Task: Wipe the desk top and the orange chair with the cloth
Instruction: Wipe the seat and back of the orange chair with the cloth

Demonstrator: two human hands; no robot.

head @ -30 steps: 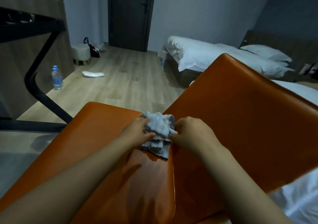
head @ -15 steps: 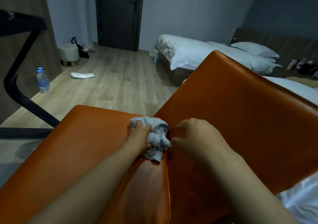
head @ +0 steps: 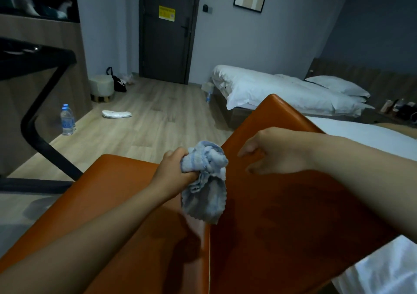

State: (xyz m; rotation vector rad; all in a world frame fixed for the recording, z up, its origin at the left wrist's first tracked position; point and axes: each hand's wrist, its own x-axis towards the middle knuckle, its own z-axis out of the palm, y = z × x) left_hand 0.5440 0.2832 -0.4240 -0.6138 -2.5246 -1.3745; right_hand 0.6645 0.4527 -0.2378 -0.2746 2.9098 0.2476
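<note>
the left hand is clamped round the cloth, bunched into a wad at the top with a loose tail hanging down. the cloth sits over the seam where the seat of the chair meets its backrest; the wad looks lifted off the leather, and whether the tail touches the chair i cannot tell. the right hand is apart from the left, fingers loosely spread and holding nothing, hovering near the face of the backrest.

as a judgement, the work is in the chair half of the task. both hands and the cloth are at the chair, while the dark tabletop lies at the left edge, well apart from them. nothing shows whether the tabletop has been wiped. the leather has a faint sheen near the seam, which may be damp from wiping, but that is not certain. the broad backrest and the seat's outer parts look likely to need passes yet. a bottle stands on the floor beside the tabletop's leg.
</note>
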